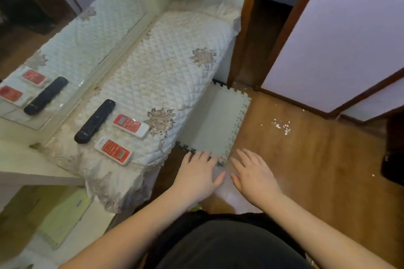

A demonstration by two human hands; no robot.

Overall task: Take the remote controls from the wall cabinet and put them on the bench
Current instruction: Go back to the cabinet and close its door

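Three remotes (113, 130) lie on the bench (175, 67), left. My left hand (200, 176) and right hand (253, 178) hover empty, fingers spread. Placing looks done; next, I'd check the cabinet.

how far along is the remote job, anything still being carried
Done, as far as shown: three remotes lie on the quilted bench, a black remote and two red-and-white ones. In hand: nothing; the left hand and right hand are open and empty over the floor. Left: unclear, since the wall cabinet is out of view.
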